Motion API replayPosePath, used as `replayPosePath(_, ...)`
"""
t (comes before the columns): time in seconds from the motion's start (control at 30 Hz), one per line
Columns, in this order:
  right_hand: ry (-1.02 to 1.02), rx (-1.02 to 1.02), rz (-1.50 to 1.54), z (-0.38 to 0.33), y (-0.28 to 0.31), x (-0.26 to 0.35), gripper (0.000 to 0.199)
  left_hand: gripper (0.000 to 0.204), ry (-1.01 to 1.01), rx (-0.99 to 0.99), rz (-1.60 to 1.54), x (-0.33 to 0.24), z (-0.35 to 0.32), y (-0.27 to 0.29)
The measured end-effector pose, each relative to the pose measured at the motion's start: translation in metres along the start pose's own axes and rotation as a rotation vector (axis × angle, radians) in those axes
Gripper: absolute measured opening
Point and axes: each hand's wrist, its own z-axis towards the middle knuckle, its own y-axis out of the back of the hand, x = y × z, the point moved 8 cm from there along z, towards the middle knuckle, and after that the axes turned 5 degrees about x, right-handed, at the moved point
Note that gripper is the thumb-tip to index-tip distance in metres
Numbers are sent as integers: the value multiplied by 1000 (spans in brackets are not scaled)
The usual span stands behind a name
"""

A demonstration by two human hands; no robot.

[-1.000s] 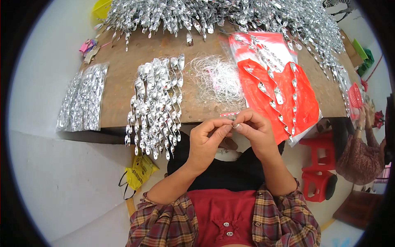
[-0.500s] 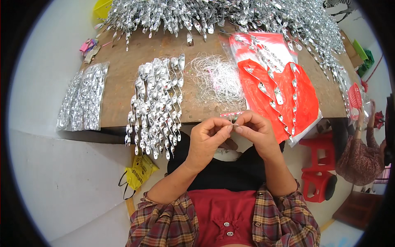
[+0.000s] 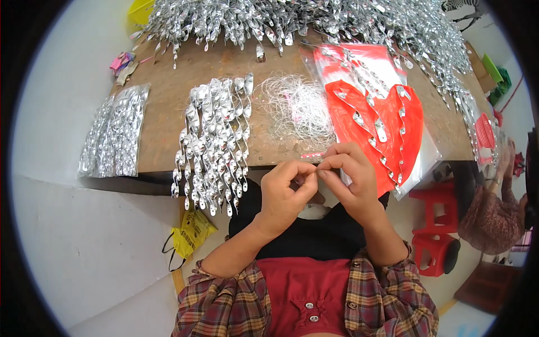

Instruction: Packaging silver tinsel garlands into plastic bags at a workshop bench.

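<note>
My left hand (image 3: 289, 191) and my right hand (image 3: 351, 175) meet fingertip to fingertip just in front of the table's near edge. Both are closed in a pinch; whatever lies between the fingers is too small to make out. Beyond them on the table sits a tangle of thin white string (image 3: 297, 109). Left of it, a row of silver twisted spiral strips (image 3: 216, 140) hangs over the edge. To the right, a few more spirals lie on a red plastic sheet (image 3: 353, 151) with clear bags.
A large heap of silver spirals (image 3: 252, 22) covers the table's far side. Packed spirals in a clear bag (image 3: 115, 132) lie at the left. A yellow bag (image 3: 191, 233) is below the table. Red stools (image 3: 435, 247) and another person (image 3: 494, 216) are at the right.
My right fingers have lifted slightly and the two hands' pinches have shifted against each other. The red sheet's right edge has moved a little inward.
</note>
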Motion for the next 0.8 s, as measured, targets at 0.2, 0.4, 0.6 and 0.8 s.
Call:
replayPosePath(0.2,39,-55,70,-4,5,-3,12,11,387,152,-762,27,0,-15)
replayPosePath(0.4,153,11,167,-1,7,2,16,10,486,293,-984,28,-1,-24)
replayPosePath(0.6,168,-12,163,-6,8,3,17,10,442,251,-933,22,-1,-22)
replayPosePath(0.8,-26,-57,229,-9,5,-16,14,9,394,243,-861,14,-2,-20)
